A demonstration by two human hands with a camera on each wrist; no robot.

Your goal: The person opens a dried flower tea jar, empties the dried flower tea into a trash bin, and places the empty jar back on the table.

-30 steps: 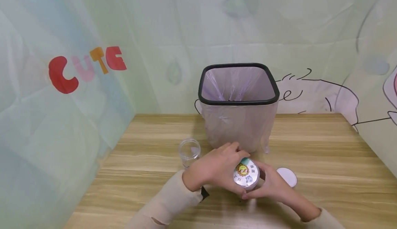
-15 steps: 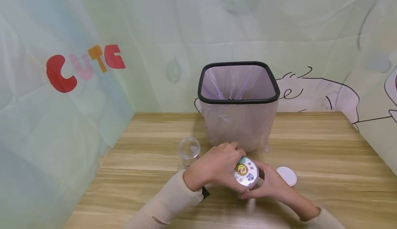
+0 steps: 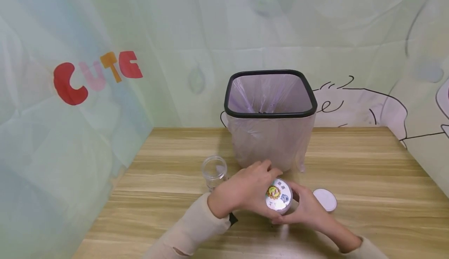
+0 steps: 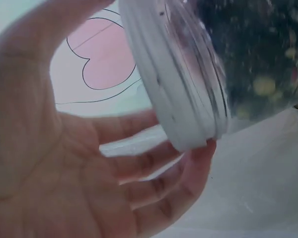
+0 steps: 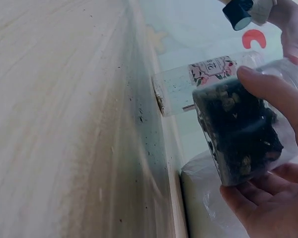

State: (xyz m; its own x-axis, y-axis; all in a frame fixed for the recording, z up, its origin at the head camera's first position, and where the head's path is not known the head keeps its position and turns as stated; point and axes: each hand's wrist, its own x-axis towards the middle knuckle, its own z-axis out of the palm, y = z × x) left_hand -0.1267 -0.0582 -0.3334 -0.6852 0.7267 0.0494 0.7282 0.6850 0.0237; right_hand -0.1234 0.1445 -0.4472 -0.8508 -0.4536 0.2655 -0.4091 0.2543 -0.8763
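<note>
A clear jar with dark dried contents [image 5: 238,134] is held just above the table, in front of the bin. Its white lid [image 3: 278,196] carries a cartoon sticker and faces up at me. My left hand [image 3: 245,190] grips the lid [image 4: 174,99] from the left, fingers curled round its rim. My right hand [image 3: 306,209] holds the jar body from below and to the right, fingers [image 5: 270,96] wrapped round it. An empty clear jar [image 3: 214,170] stands without a lid just left of my left hand.
A bin with a black rim [image 3: 270,114] and a pale plastic liner stands right behind my hands. A loose white lid [image 3: 324,199] lies on the wooden table [image 3: 368,173] to the right of my right hand. Fabric walls close in the table at the back and on both sides.
Both hands stay on the jar in nearly the same place. The lid's sticker looks slightly turned and tilted compared with a second ago.
</note>
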